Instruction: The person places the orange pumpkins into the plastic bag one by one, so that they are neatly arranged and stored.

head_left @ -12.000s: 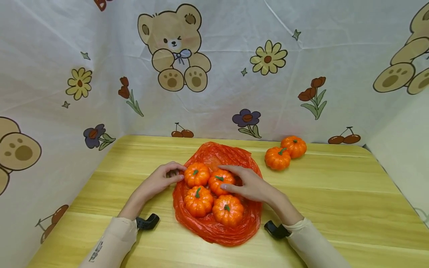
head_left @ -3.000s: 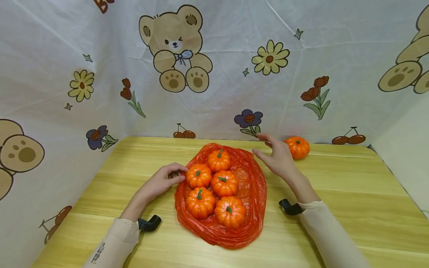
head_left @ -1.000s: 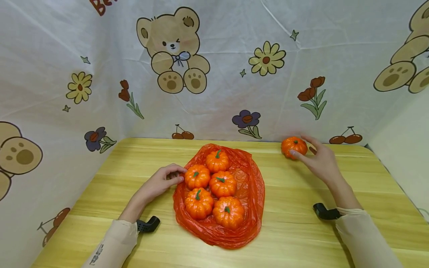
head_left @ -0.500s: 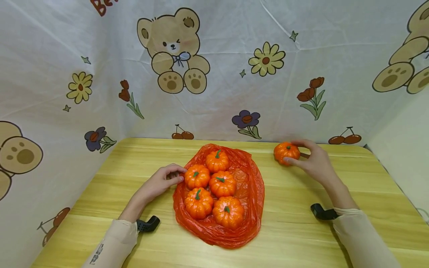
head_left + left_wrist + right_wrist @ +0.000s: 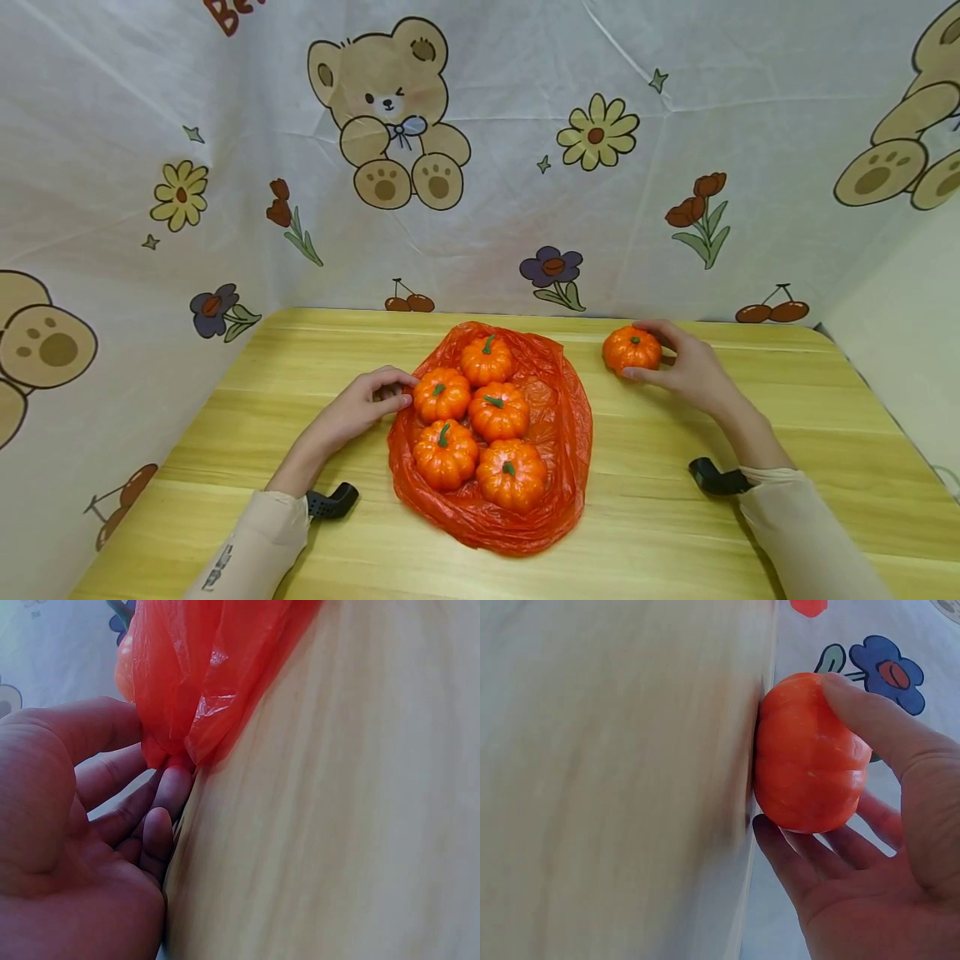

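An orange toy pumpkin (image 5: 632,350) with a short green stem is gripped by my right hand (image 5: 686,367), near the table's back edge. Thumb and fingers lie on opposite sides of the pumpkin (image 5: 810,754) in the right wrist view, close by the wooden surface. Several similar pumpkins, including one at the front (image 5: 512,475), sit in a spread red plastic bag (image 5: 558,492) mid-table. My left hand (image 5: 367,400) stays at the bag's left rim, loosely bent fingers touching the plastic. Up close in the left wrist view, those fingertips meet the crinkled bag (image 5: 195,675).
The light wooden table (image 5: 675,525) carries everything. Behind it hangs a white cloth (image 5: 495,225) printed with bears and flowers. A black device sits at each wrist, the left one (image 5: 333,502) and the right one (image 5: 716,477).
A fifth pumpkin has joined those in the bag since the first frame. My right hand has taken hold of the last outside one and moved it left and slightly nearer. The left hand stays put.
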